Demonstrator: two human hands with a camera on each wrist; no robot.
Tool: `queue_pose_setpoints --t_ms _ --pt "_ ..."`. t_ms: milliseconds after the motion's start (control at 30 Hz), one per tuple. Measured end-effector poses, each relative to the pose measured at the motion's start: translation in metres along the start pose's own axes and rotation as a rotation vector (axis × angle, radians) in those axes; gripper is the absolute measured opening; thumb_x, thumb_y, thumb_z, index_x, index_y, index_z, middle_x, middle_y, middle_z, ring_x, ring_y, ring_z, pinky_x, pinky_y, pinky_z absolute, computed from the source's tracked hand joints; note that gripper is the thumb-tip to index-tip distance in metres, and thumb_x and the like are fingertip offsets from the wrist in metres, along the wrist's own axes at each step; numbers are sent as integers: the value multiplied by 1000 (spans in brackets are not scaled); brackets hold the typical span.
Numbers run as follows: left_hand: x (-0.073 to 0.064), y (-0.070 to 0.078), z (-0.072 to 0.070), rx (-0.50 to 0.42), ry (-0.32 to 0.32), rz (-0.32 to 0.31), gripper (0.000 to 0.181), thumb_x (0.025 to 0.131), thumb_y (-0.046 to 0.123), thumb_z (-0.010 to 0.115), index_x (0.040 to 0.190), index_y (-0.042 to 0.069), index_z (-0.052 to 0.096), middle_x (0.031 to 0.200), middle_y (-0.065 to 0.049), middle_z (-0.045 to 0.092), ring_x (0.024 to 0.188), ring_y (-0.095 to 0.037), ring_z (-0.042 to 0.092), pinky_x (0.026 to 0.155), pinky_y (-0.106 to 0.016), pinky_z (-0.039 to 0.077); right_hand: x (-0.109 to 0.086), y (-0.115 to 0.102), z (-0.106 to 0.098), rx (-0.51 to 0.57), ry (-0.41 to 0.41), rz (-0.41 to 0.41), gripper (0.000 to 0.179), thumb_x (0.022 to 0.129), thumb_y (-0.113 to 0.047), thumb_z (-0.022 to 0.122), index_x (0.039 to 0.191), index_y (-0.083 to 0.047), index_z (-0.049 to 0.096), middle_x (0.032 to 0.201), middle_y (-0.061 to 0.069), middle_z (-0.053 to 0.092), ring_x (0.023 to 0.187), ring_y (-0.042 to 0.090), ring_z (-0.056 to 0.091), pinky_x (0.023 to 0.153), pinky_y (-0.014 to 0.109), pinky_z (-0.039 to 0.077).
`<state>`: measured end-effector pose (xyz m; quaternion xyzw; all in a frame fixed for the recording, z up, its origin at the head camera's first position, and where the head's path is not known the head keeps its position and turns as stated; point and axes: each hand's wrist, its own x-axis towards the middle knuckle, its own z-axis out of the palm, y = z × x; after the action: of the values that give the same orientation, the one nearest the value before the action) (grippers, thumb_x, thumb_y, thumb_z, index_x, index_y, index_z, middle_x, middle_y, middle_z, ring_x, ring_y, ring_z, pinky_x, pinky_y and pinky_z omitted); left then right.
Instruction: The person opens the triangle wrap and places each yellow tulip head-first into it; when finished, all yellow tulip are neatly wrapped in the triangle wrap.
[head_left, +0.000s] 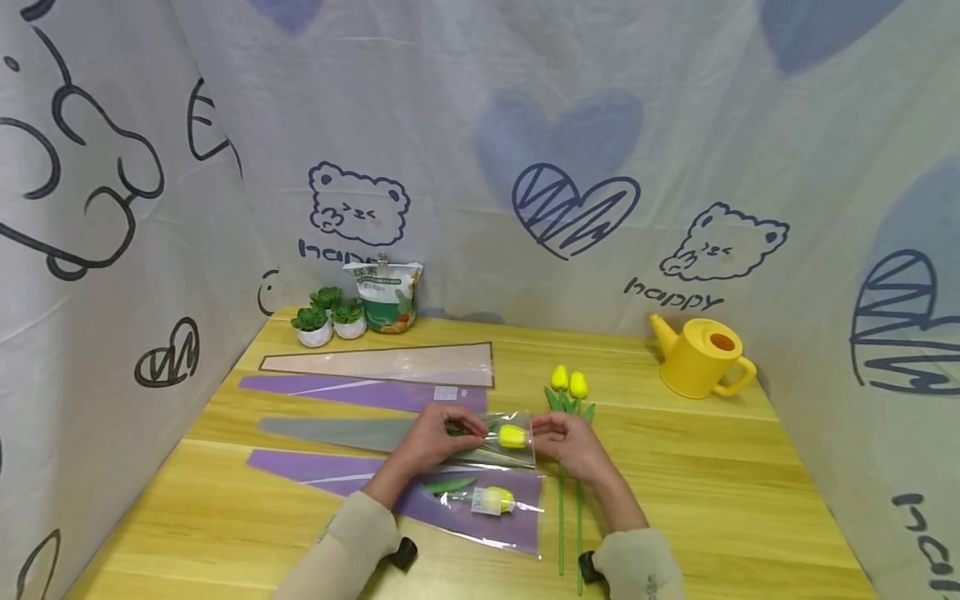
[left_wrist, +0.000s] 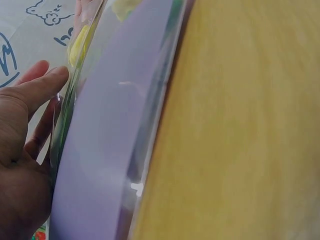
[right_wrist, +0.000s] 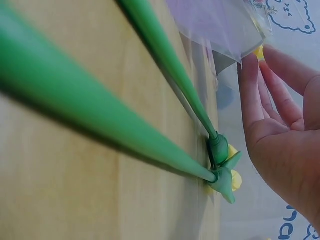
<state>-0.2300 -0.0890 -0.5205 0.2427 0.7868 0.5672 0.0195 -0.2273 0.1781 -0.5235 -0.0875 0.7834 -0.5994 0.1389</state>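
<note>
A grey-backed clear flower sleeve [head_left: 322, 432] lies across the table with a yellow tulip [head_left: 513, 437] inside its wide end. My left hand [head_left: 442, 433] pinches this sleeve over the tulip's stem; the left wrist view shows the fingers [left_wrist: 47, 85] against the film. At the wide opening, my right hand [head_left: 572, 446] pinches the rim between thumb and fingers, right by the tulip's tip. Nearer to me lies a purple sleeve [head_left: 517, 525] with another yellow tulip [head_left: 497, 500] in it. Two loose tulips [head_left: 568, 382] lie under the right hand, their green stems [right_wrist: 170, 70] pointing toward me.
Behind the hands lie another purple sleeve [head_left: 390, 395] and a pink, dark-edged sleeve [head_left: 382, 363]. Small potted succulents [head_left: 330, 317] and a clipped white-and-green bag [head_left: 387, 296] stand back left. A yellow watering can [head_left: 697, 358] stands back right, before the printed curtain [head_left: 465, 208].
</note>
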Motion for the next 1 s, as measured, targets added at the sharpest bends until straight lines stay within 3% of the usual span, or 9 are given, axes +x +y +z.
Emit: queue_pose_setpoints --t_ms 300,567,1000 --pt "9 -28 5 12 -15 -15 13 85 0 82 98 0 79 94 -15 79 83 -19 73 78 -28 58 1 3 -2 40 -68 13 47 97 -14 73 136 8 58 130 22 69 117 30 69 95 29 57" --pt "7 -32 3 -5 -25 3 14 85 6 84 98 5 80 94 -12 79 84 -20 74 79 -28 58 1 3 -2 40 -121 8 49 100 -15 69 141 8 54 130 22 69 118 31 69 95 29 58" --pt "7 -33 1 25 -58 22 13 86 7 84 98 8 81 94 -7 79 83 -9 72 79 -26 58 1 4 -1 20 -146 38 45 103 -15 65 143 3 55 133 22 68 117 28 69 94 30 58"
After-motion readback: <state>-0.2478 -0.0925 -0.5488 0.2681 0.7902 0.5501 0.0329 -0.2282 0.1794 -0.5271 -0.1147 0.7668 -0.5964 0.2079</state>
